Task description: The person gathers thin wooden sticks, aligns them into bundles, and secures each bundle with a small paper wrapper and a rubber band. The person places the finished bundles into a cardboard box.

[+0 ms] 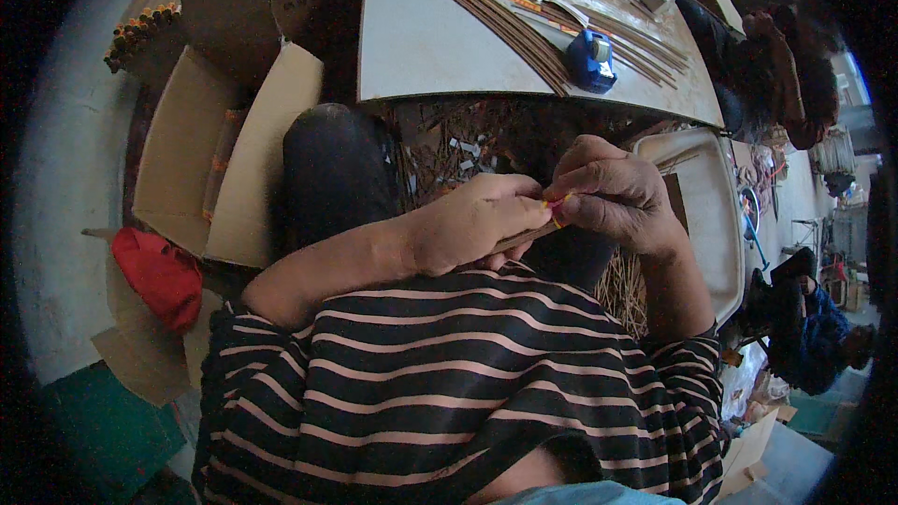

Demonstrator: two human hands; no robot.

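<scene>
- Table (421,47): loose brown sticks (505,23) and blue tape dispenser (591,61) lie within reach.
- Below the table, left hand (472,224) clenches a stick (524,239), steadying it.
- Right hand (613,196) pinches its red-wrapped tip (557,215), fingers closed.

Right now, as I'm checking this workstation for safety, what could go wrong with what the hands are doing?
Both hands, left hand and right hand, pinch a thin stick over the lap, off the table; it could slip into the stick pile below. The sticks near the table's front edge might roll off.
</scene>
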